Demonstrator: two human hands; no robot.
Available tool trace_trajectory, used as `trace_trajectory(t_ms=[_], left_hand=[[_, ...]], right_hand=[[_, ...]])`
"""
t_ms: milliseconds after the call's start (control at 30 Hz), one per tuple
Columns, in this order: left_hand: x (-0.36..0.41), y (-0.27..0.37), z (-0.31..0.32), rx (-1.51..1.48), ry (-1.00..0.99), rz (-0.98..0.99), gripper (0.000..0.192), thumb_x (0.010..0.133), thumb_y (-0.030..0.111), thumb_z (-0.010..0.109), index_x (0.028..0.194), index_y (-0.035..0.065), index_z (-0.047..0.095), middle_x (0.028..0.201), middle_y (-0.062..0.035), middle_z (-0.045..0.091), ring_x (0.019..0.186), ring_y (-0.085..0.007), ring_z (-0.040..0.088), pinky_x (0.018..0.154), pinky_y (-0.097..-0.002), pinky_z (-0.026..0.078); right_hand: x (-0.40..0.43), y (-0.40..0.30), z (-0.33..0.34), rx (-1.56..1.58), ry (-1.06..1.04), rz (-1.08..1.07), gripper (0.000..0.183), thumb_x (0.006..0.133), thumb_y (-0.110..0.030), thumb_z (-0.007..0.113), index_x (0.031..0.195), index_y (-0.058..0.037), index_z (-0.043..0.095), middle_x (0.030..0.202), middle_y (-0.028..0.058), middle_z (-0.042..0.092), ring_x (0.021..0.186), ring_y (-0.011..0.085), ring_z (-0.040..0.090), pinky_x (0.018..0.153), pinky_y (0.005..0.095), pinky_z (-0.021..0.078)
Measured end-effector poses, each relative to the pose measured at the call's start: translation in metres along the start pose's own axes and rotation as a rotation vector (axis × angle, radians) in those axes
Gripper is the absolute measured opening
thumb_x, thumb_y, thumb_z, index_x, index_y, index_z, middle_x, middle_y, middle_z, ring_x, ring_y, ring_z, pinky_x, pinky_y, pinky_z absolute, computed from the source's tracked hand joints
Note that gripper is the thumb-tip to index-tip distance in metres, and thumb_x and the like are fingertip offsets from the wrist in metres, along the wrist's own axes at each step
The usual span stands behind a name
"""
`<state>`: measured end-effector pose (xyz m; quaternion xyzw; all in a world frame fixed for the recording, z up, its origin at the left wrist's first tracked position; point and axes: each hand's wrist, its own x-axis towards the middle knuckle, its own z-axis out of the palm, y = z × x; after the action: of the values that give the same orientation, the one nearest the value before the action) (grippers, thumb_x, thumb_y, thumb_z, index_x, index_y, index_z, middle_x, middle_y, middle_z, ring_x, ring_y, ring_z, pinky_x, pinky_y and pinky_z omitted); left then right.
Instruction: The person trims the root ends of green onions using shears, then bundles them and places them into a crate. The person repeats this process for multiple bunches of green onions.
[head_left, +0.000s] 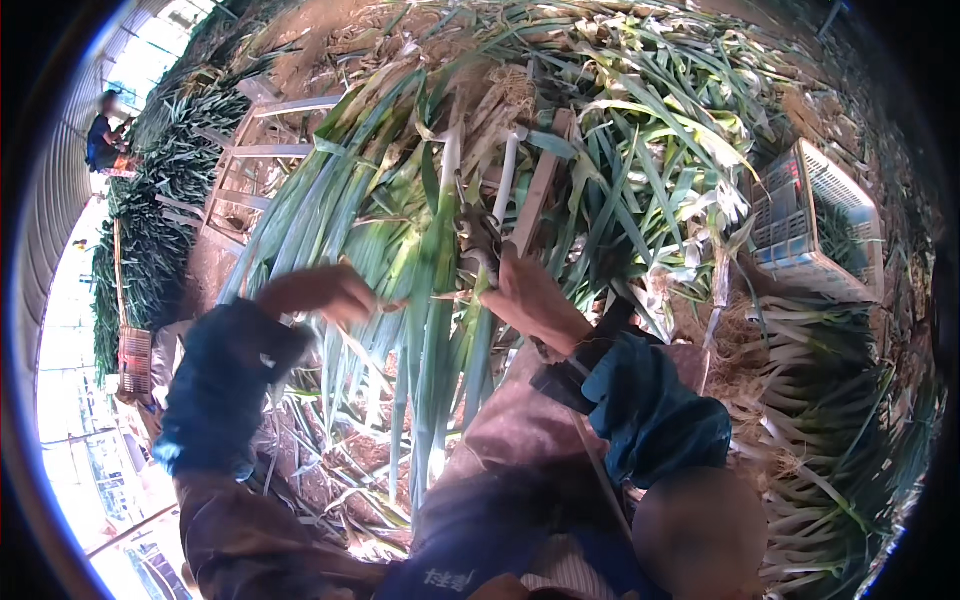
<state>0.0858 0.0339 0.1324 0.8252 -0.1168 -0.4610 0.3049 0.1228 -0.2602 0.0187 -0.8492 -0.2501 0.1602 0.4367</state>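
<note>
My right hand (529, 300) grips a dark metal hand tool with a thin nozzle, seemingly an air blow gun (478, 236). Its tip points away from me, beside the white stem of a leek or large green onion (450, 154). That plant's long green leaves (427, 360) hang toward my lap between my hands. Blurred and with fingers curled, my left hand (330, 294) hovers over the leaves at the left; a thin dry strip shows at its fingertips, but whether it is held is unclear. Under the tool, a heap of similar plants (322, 195) lies across a wooden rack (541, 184).
More leafy plants (637, 172) and peeled scraps spread beyond the rack. At right stand a plastic crate (787, 217) and a row of white-stemmed plants (802, 420). A slatted wooden frame (225, 176), a large green pile (161, 225) and another person (105, 139) are at left.
</note>
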Motion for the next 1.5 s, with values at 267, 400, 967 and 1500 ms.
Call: trace_trajectory(t_ms=[267, 400, 967, 1500], left_hand=[[-0.048, -0.005, -0.128, 1.065, 1.485, -0.862, 0.018, 0.083, 0.017, 0.048, 0.097, 0.0081, 0.052, 0.078, -0.0084, 0.053, 0.069, -0.0236, 0.053, 0.057, -0.036, 0.043], [0.15, -0.053, -0.036, 0.563, 1.19, -0.39, 0.021, 0.073, 0.023, 0.058, 0.088, 0.0085, 0.054, 0.073, -0.0119, 0.055, 0.068, -0.0322, 0.054, 0.058, -0.042, 0.043], [0.126, -0.008, 0.069, -0.025, 0.801, -0.536, 0.034, 0.061, 0.023, 0.067, 0.085, -0.0011, 0.06, 0.072, -0.0176, 0.061, 0.067, -0.0288, 0.063, 0.059, -0.0389, 0.048], [0.099, -0.004, 0.164, -0.579, 0.858, -0.306, 0.037, 0.064, 0.02, 0.067, 0.092, -0.0019, 0.056, 0.08, -0.0157, 0.059, 0.075, -0.0201, 0.058, 0.062, -0.0339, 0.045]], right_hand=[[0.019, 0.0, 0.017, -0.006, -0.109, 0.062, 0.038, 0.07, -0.018, 0.059, 0.087, 0.0102, 0.041, 0.065, 0.0277, 0.056, 0.065, 0.0428, 0.059, 0.058, 0.045, 0.0483], [0.04, 0.021, 0.015, 0.022, -0.035, 0.187, 0.036, 0.07, -0.022, 0.057, 0.088, 0.0082, 0.046, 0.073, 0.025, 0.058, 0.073, 0.0402, 0.059, 0.065, 0.0454, 0.0484], [0.046, 0.008, 0.027, -0.042, 0.102, 0.058, 0.041, 0.07, -0.024, 0.06, 0.087, 0.0087, 0.042, 0.067, 0.0281, 0.056, 0.07, 0.0449, 0.057, 0.064, 0.0475, 0.0479], [0.024, -0.006, 0.027, -0.192, 0.054, 0.02, 0.031, 0.069, -0.015, 0.056, 0.086, 0.0098, 0.049, 0.069, 0.0243, 0.058, 0.065, 0.035, 0.061, 0.057, 0.041, 0.05]])
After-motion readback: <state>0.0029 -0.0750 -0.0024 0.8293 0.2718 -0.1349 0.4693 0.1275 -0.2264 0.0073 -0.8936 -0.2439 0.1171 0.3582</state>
